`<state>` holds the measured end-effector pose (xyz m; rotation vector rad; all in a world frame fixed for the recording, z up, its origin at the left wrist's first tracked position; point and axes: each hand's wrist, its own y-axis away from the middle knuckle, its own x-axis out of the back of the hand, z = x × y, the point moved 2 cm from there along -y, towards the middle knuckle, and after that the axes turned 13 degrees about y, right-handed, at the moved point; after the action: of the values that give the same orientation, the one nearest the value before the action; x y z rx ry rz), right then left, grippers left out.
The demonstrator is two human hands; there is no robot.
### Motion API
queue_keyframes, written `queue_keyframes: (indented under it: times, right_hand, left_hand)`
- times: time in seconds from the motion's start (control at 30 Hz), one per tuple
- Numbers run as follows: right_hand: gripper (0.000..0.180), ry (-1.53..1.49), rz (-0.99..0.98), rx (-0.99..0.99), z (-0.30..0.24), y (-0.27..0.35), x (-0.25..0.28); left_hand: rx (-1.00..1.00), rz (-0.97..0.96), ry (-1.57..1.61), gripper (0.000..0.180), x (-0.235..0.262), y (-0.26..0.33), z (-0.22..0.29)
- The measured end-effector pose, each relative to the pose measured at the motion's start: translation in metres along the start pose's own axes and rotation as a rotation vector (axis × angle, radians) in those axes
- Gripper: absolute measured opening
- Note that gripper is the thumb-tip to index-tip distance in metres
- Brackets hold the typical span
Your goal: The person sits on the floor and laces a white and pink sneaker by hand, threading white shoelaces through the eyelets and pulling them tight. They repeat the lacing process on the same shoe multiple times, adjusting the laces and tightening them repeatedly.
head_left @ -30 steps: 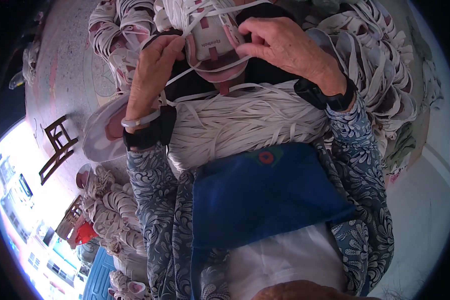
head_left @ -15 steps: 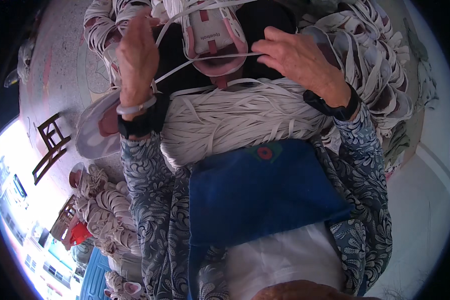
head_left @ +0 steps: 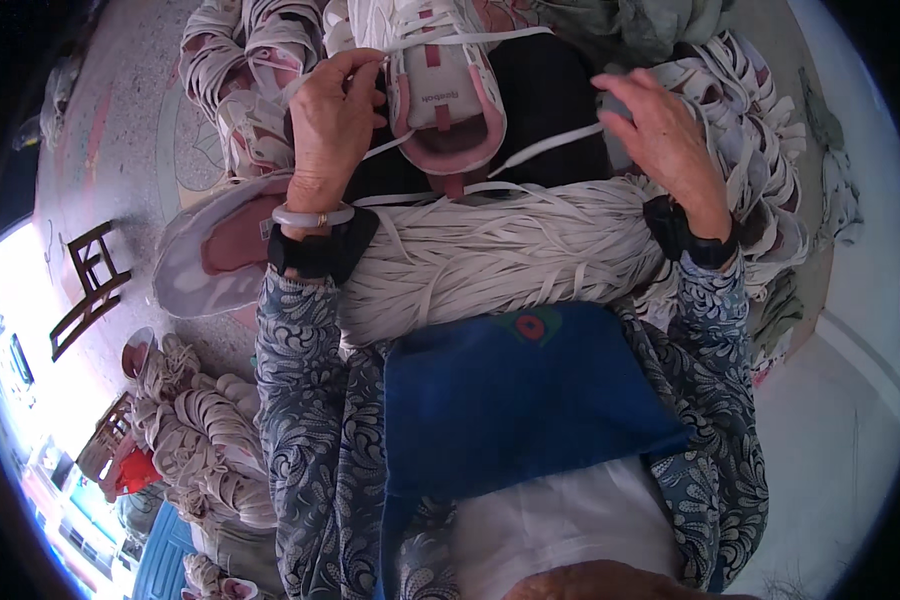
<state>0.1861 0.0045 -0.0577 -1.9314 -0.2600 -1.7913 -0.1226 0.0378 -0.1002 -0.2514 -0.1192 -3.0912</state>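
Note:
A white sneaker [head_left: 452, 95] with pink lining lies at the top centre, between black-clad knees, its heel toward me. At its left side, my left hand [head_left: 335, 125] is closed, fingers curled on a white shoelace that they partly hide. My right hand [head_left: 660, 135] hovers right of the sneaker, thumb and fingers apart. A flat white lace end [head_left: 545, 150] slants from beneath its thumb toward the sneaker's heel, its tip hanging over the dark cloth. A thick bundle of white laces [head_left: 500, 255] lies across my lap, below both hands.
Piles of white sneakers [head_left: 755, 130] crowd the right, with more sneakers [head_left: 210, 430] heaped at lower left. One shoe [head_left: 210, 250] with a pink insole lies beside my left wrist. A small wooden stool [head_left: 92, 285] stands on the floor. Blue cloth [head_left: 530, 400] covers my front.
My right hand has moved right and its pinch on the lace has opened. The lace stretched across the heel now hangs slanted. My left hand has moved right, closer to the sneaker.

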Motion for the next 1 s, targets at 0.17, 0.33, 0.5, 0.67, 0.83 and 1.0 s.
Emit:
queue_keyframes:
  times: [0.17,0.33,0.5,0.67,0.83,1.0]
  right_hand:
    - [0.022,-0.331,-0.125,0.120,-0.052,-0.025,-0.006]
    - [0.008,-0.252,-0.215,0.246,-0.063,-0.011,-0.011]
    - [0.006,-0.253,-0.153,0.256,-0.061,-0.012,-0.013]
    - [0.006,-0.482,0.080,0.085,-0.055,-0.042,-0.014]
    - [0.011,-0.245,0.194,0.123,-0.043,-0.073,-0.034]
    - [0.017,-0.243,0.101,0.008,-0.043,-0.086,-0.041]
  left_hand:
    - [0.018,-0.079,0.162,0.020,0.003,-0.015,-0.004]
    - [0.048,-0.103,0.200,0.020,0.007,-0.020,-0.006]
    - [-0.015,-0.056,0.155,0.020,0.006,-0.021,-0.002]
    - [-0.067,0.047,0.274,0.018,0.003,-0.019,-0.006]
    - [0.033,0.012,0.324,0.020,0.004,-0.019,-0.008]
    - [0.049,0.038,0.466,0.017,0.004,-0.026,-0.017]
